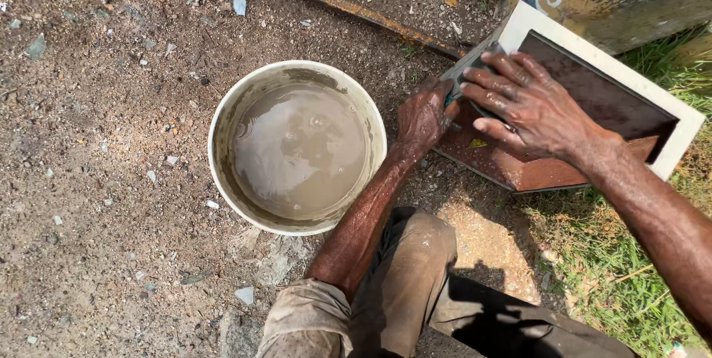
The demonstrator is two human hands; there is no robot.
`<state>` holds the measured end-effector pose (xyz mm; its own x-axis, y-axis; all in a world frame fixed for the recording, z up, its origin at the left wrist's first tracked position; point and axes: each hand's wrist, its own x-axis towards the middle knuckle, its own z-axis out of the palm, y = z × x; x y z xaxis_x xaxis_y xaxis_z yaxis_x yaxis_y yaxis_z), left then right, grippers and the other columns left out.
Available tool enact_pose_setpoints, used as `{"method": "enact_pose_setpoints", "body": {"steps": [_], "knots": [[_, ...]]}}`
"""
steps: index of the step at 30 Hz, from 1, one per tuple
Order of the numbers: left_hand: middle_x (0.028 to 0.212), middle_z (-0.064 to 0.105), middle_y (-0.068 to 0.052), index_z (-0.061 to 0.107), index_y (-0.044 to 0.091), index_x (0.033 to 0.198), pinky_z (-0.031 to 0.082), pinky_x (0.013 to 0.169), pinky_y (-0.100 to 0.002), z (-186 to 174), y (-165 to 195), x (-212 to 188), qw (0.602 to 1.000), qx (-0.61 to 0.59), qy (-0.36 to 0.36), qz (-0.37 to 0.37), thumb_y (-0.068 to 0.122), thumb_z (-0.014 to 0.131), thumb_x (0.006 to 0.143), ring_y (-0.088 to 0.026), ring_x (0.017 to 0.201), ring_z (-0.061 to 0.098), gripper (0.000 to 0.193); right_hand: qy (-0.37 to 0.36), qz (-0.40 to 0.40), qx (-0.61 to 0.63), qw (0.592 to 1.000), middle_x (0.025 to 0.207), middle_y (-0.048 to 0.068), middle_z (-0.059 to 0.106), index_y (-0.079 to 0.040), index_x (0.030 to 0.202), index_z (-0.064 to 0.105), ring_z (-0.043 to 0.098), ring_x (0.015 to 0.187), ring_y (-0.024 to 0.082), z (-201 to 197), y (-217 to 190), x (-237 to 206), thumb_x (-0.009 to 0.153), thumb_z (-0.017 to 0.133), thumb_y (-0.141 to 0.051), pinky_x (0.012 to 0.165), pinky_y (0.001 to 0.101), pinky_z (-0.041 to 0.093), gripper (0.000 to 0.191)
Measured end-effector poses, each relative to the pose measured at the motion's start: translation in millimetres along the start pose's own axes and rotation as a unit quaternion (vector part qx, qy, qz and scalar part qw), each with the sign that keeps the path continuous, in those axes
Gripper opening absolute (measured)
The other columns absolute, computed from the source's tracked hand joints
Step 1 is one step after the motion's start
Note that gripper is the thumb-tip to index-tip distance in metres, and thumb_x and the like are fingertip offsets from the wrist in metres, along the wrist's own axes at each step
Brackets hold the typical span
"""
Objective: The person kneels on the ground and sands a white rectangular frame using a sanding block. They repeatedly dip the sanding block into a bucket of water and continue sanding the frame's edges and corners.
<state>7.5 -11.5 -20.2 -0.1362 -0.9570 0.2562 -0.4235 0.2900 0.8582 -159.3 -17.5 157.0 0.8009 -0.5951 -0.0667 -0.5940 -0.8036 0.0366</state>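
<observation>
Counts: one bucket (222,117), one framed panel (671,109), one rusty metal bar (356,11) and two hands are seen.
Framed panel: a white-edged frame with a dark brown inner face and a reddish-brown lower side is seen at the 2 o'clock part of the view, resting on the ground at the grass edge.
Panel axis: the long axis is laid from 10 o'clock to 4 o'clock; the corner under the hands is pointed toward 10 o'clock.
Left hand (423,117): it is curled at the panel's near corner, just right of the bucket rim; the grip is closed against the corner, though what exactly is clasped cannot be told.
Right hand (523,94): it is laid flat on the panel's top corner with fingers spread toward 9 o'clock; a dark flat piece (463,72) is pressed beneath the fingers, so the grip is wide and pressing rather than clasping.
Bucket: a round white bucket filled with murky grey-brown water is stood upright on the dirt at the centre, at 9 o'clock from the hands.
Metal bar: a long rusty strip is laid on the ground at 12 o'clock, running from upper left down toward the panel.
Ground: brown dirt scattered with small pale chips (239,5) is seen at left; grass (630,269) is seen at 4 o'clock.
Knee (408,261): a bent knee in soiled khaki cloth is seen at 6 o'clock.
</observation>
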Motion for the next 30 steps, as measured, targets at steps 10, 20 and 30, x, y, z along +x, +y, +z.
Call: {"method": "enact_pose_setpoints", "body": {"steps": [10,20,30], "knots": [[0.122,0.07,-0.018,0.067,0.008,0.127,0.065,0.076,-0.047,1.1,-12.3,-5.2,0.997,0.047,0.048,0.034,0.021,0.063,0.093,-0.035,0.101,0.074,0.036,0.045,0.017,0.02,0.999,0.167,0.008,0.037,-0.014,0.157,0.042,0.022,0.158,0.028,-6.2,-1.0,2.6,0.108,0.036,-0.052,0.131,0.0523,0.013,0.062],[0.117,0.07,-0.019,0.065,0.007,0.129,0.065,0.072,-0.044,-4.6,-8.6,-7.5,0.999,0.034,0.025,0.016,0.023,0.069,0.092,-0.031,0.096,0.074,0.041,0.022,0.034,-0.029,0.999,0.165,0.009,0.04,-0.014,0.157,0.042,0.025,0.159,0.026,-12.6,14.6,11.0,0.111,0.031,-0.054,0.134,0.0478,0.013,0.062],[0.118,0.071,-0.016,0.066,0.009,0.131,0.064,0.077,-0.047,-17.8,-1.4,-7.9,0.998,0.045,0.036,0.023,0.018,0.07,0.096,-0.032,0.096,0.074,0.037,0.047,0.053,-0.024,0.997,0.166,0.01,0.038,-0.013,0.159,0.042,0.024,0.16,0.026,-3.7,15.6,14.5,0.113,0.029,-0.054,0.134,0.0499,0.014,0.063]]}}
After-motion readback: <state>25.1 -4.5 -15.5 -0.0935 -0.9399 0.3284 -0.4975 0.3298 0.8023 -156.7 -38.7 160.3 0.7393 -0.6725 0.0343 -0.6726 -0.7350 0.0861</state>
